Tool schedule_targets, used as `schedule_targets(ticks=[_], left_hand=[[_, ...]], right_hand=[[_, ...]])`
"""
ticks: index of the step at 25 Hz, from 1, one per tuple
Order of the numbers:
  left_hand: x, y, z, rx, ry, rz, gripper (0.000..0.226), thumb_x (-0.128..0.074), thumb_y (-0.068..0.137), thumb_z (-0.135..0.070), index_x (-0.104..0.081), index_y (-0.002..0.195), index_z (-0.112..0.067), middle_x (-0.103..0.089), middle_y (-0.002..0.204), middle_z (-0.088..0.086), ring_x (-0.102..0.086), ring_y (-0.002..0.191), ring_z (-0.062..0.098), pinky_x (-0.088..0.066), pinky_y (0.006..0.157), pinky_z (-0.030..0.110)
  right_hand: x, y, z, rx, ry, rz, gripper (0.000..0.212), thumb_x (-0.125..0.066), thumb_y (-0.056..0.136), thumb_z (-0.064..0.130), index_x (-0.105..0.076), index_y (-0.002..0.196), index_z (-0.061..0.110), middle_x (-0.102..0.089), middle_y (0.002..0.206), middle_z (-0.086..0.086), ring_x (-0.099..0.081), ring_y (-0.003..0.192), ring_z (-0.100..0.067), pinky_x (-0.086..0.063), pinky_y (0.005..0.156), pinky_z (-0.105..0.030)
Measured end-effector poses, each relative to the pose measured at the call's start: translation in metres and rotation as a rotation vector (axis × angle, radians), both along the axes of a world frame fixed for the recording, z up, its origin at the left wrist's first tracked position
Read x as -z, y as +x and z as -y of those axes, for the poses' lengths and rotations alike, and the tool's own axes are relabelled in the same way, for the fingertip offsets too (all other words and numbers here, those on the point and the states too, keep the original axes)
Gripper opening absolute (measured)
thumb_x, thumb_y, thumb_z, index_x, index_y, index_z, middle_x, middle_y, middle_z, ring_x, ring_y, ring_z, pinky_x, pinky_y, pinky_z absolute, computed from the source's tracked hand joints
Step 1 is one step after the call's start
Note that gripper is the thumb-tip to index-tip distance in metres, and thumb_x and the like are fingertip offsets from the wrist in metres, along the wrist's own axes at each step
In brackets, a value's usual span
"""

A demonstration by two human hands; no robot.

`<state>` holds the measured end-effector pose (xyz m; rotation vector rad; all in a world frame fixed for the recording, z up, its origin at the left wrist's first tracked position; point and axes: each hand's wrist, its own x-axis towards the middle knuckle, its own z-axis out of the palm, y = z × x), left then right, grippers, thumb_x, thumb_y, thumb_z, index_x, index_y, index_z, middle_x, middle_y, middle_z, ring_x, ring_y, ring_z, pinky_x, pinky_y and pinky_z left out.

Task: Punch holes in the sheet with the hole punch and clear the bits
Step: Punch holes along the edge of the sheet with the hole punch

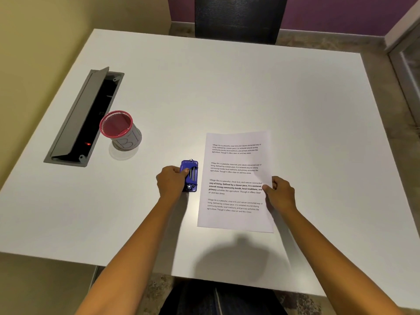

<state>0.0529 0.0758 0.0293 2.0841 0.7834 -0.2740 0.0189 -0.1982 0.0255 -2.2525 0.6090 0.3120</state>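
A white printed sheet (236, 173) lies flat on the white table (227, 87), in front of me and slightly right. Just left of it stands a small blue hole punch (191, 176), a narrow gap away from the sheet's left edge. My left hand (171, 180) is wrapped around the punch's left side, thumb on top. My right hand (278, 193) pinches the sheet's right edge around its middle, thumb on the paper.
A pink-rimmed mesh cup (120, 130) wrapped in paper marked "BIN" stands at the left. Beside it a grey cable hatch (84, 117) is sunk in the table, lid up. A dark chair (238, 17) stands at the far side.
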Motion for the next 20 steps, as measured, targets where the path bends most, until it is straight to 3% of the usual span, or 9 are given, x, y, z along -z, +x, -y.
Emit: schedule_targets(ticks=[1, 2, 5, 9, 11, 16, 20], left_hand=[[0.0, -0.003, -0.002, 0.062, 0.069, 0.052, 0.017, -0.068, 0.086, -0.02, -0.064, 0.099, -0.009, -0.065, 0.093, 0.004, -0.061, 0.092, 0.026, -0.045, 0.075, 0.03], [0.0, -0.006, -0.005, 0.131, 0.137, 0.106, 0.032, -0.068, 0.086, -0.017, -0.061, 0.117, -0.012, -0.065, 0.109, 0.005, -0.06, 0.103, 0.024, -0.045, 0.081, 0.031], [0.003, -0.013, -0.012, 0.218, 0.132, 0.215, 0.051, -0.064, 0.088, -0.009, -0.052, 0.136, -0.016, -0.058, 0.133, 0.006, -0.054, 0.122, 0.022, -0.042, 0.096, 0.03], [0.009, -0.016, -0.017, 0.171, 0.067, 0.122, 0.045, -0.063, 0.09, -0.012, -0.054, 0.134, -0.007, -0.061, 0.131, 0.012, -0.057, 0.122, 0.023, -0.036, 0.096, 0.019], [0.008, -0.012, -0.017, 0.179, 0.056, 0.071, 0.044, -0.062, 0.091, -0.015, -0.055, 0.133, -0.005, -0.062, 0.13, 0.013, -0.057, 0.122, 0.024, -0.036, 0.095, 0.02], [0.006, 0.001, -0.016, 0.166, 0.017, 0.027, 0.036, -0.064, 0.09, -0.02, -0.062, 0.123, -0.004, -0.067, 0.12, 0.013, -0.06, 0.113, 0.027, -0.039, 0.088, 0.024], [0.008, 0.006, -0.017, 0.173, -0.009, -0.029, 0.034, -0.067, 0.088, -0.021, -0.064, 0.119, -0.006, -0.068, 0.112, 0.01, -0.062, 0.107, 0.026, -0.04, 0.082, 0.023]], right_hand=[[0.0, 0.0, 0.0, 0.001, -0.002, 0.002, 0.031, -0.059, 0.088, 0.006, -0.047, 0.063, 0.017, -0.049, 0.063, 0.009, -0.044, 0.057, -0.011, -0.034, 0.049, 0.001], [-0.001, 0.0, 0.0, 0.005, -0.002, 0.004, 0.04, -0.059, 0.088, 0.005, -0.039, 0.058, 0.022, -0.043, 0.059, 0.012, -0.04, 0.054, -0.006, -0.034, 0.049, 0.001], [-0.002, -0.001, -0.001, 0.02, 0.015, -0.002, 0.045, -0.058, 0.088, 0.005, -0.034, 0.057, 0.026, -0.039, 0.058, 0.014, -0.038, 0.054, -0.004, -0.034, 0.048, 0.001], [0.0, -0.002, 0.003, 0.059, 0.081, -0.028, 0.044, -0.061, 0.087, 0.006, -0.035, 0.056, 0.025, -0.039, 0.056, 0.013, -0.038, 0.053, -0.007, -0.033, 0.045, -0.011], [0.002, -0.002, 0.006, 0.092, 0.133, -0.06, 0.045, -0.063, 0.086, 0.007, -0.036, 0.055, 0.024, -0.039, 0.053, 0.012, -0.038, 0.051, -0.008, -0.029, 0.049, -0.019], [0.014, 0.0, 0.014, 0.172, 0.213, -0.122, 0.039, -0.069, 0.08, 0.011, -0.046, 0.051, 0.023, -0.046, 0.036, 0.015, -0.043, 0.054, -0.02, -0.038, 0.063, -0.032], [0.019, 0.005, 0.011, 0.152, 0.26, -0.134, 0.029, -0.072, 0.077, 0.015, -0.051, 0.058, 0.012, -0.044, 0.044, 0.01, -0.041, 0.059, -0.023, -0.035, 0.063, -0.034]])
